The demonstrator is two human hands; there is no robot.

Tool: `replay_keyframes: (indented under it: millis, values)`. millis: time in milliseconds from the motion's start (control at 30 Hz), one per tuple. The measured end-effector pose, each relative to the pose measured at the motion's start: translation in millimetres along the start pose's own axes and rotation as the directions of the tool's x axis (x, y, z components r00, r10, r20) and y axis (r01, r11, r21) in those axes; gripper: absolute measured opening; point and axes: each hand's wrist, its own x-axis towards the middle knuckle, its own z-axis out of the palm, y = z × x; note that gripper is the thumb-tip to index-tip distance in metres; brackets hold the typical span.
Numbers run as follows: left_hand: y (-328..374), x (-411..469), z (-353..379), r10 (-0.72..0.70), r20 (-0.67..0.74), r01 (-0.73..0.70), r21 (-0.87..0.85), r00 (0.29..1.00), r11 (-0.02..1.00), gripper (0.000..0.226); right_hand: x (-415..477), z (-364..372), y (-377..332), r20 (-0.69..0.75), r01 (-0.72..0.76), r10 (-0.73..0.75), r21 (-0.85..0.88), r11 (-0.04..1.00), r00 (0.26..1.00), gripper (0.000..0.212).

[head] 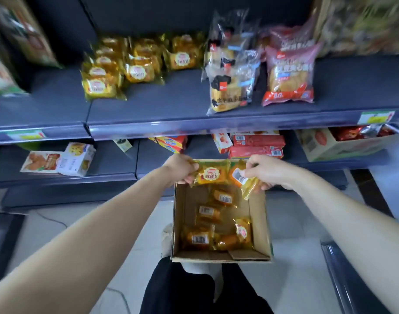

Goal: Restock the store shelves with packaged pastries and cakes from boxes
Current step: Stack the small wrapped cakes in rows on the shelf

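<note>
An open cardboard box (259, 223) sits on the floor below me with several yellow pastry packets (207, 214) lying in it. Over its far edge my left hand (180, 168) grips a yellow packet (211, 174), label side up. My right hand (268, 171) pinches a second yellow packet (246, 180), barcode side up, right beside the first. On the upper shelf (171, 109) several of the same yellow packets (135, 64) stand in rows at the left of centre.
Clear bread bags (232, 71) and a pink-red bag (289, 73) stand right of the yellow rows. The lower shelf (117, 162) holds biscuit boxes (60, 162), red boxes (257, 143) and an open carton (338, 143). My legs and white shoes (194, 268) are below the box.
</note>
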Motion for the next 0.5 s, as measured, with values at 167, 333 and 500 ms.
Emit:
replay_keyframes:
  millis: [167, 333, 500]
  values:
    - [40.6, -36.3, -64.0, 0.110, -0.039, -0.113, -0.083, 0.993, 0.990, 0.008, -39.9, -48.0, -43.5, -0.010, 0.091, -0.092, -0.051, 0.995, 0.996, 0.035]
    - [62.9, -53.2, -112.9, 0.168, -0.132, -0.194, -0.218, 0.977, 0.957, 0.009, -55.2, -73.8, -83.5, -0.092, 0.146, -0.153, -0.076, 0.986, 0.984, 0.054]
    - [67.7, -64.2, -147.6, 0.171, -0.252, -0.259, -0.379, 0.953, 0.888, 0.013, -60.4, -78.7, -122.4, -0.250, 0.336, -0.350, -0.097, 0.937, 0.903, 0.044]
